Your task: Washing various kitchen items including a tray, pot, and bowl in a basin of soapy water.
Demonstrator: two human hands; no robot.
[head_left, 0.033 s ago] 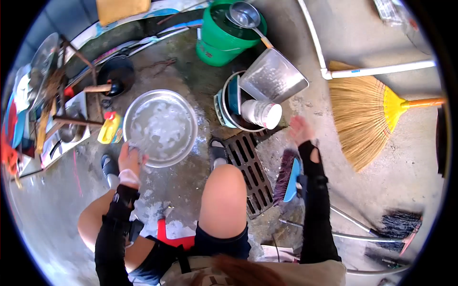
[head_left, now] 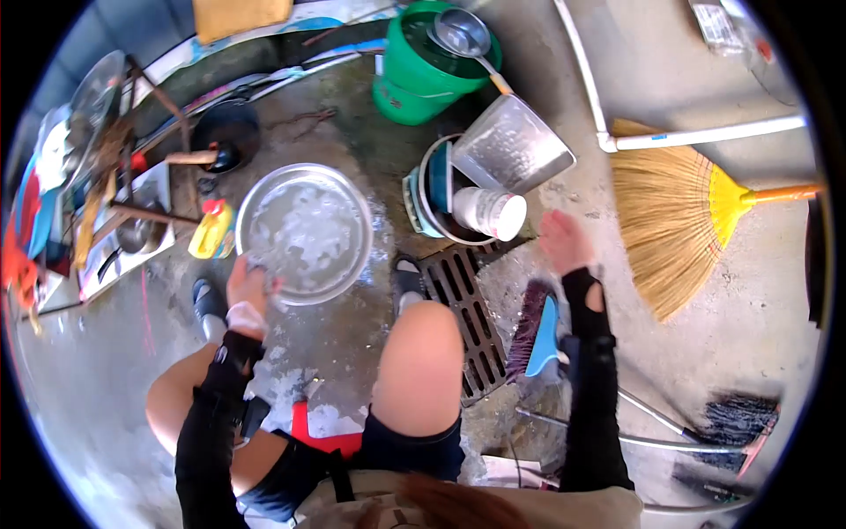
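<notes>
A round metal basin [head_left: 368, 231] of cloudy, foamy water stands on the wet floor in front of me. My left hand [head_left: 248, 289] is at its near left rim, fingers curled round something greyish that I cannot make out. To the right, my right hand [head_left: 566, 242] is held out above the floor, its fingers stretched and holding nothing. It is nearest to a white tub [head_left: 476, 210], which lies tilted with a metal pan [head_left: 515, 145] on a bucket [head_left: 432, 167]. A yellow bottle [head_left: 211, 231] with a red cap stands left of the basin.
A green bucket [head_left: 410, 93] of water holds a metal ladle [head_left: 463, 33]. A floor grate [head_left: 467, 331], a blue brush head [head_left: 544, 335] and a straw broom [head_left: 670, 220] are on the right. A cluttered rack [head_left: 123, 212] stands left. Below me is a red stool [head_left: 322, 436].
The whole view has shifted slightly, so things sit a little farther right. My right hand has moved a little to the right; my left hand stays by the basin rim.
</notes>
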